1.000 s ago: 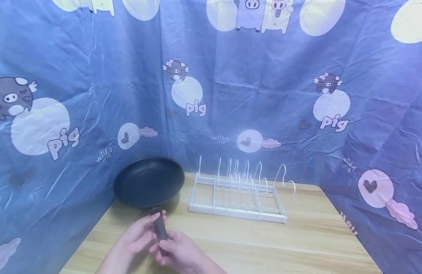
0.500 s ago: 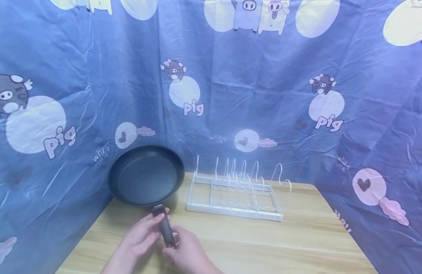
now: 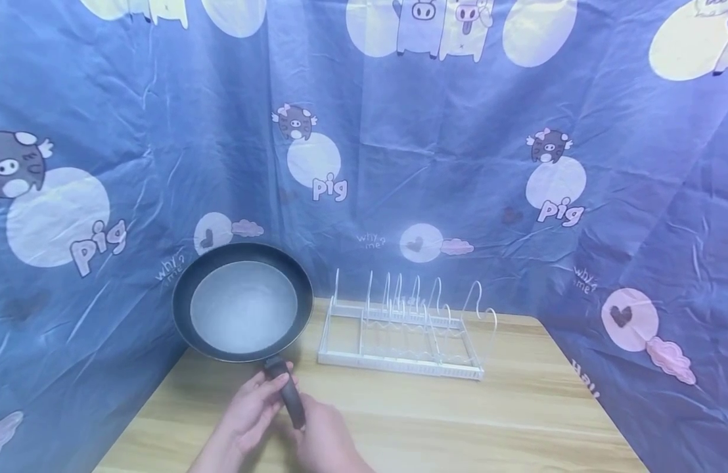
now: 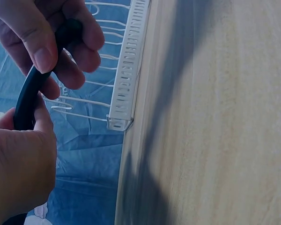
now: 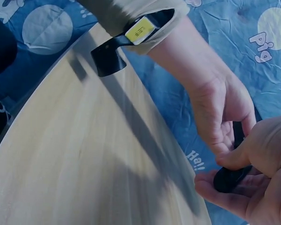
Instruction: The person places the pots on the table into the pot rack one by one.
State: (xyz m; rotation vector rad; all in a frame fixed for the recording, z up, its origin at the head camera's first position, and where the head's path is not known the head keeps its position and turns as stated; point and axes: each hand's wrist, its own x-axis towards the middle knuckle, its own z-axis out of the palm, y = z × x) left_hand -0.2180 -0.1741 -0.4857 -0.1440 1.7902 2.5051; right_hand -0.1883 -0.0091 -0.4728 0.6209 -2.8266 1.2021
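Note:
A black frying pan (image 3: 242, 309) is held up over the left part of the table, its inside facing me. My left hand (image 3: 254, 407) grips the pan's handle just below the pan, thumb on top. Beyond it, my right hand (image 3: 325, 437) holds the handle's free end. In the left wrist view, the left hand (image 4: 23, 159) is at the lower left and the right hand (image 4: 61, 42) pinches the handle above it. The right wrist view shows the right hand (image 5: 267, 168) with its thumb on the handle end, and the left hand (image 5: 225, 108) close by.
A white wire rack (image 3: 399, 368) with upright dividers stands on the wooden table (image 3: 458, 427), right of the pan. Blue printed curtains (image 3: 364, 164) enclose the table at the back and both sides. A dark wrist mount with a yellow label (image 5: 140, 30) sits on the left forearm.
The pan has tilted up so that more of its inside faces me, and its handle's lower end has swung right. The right hand has moved slightly right with it.

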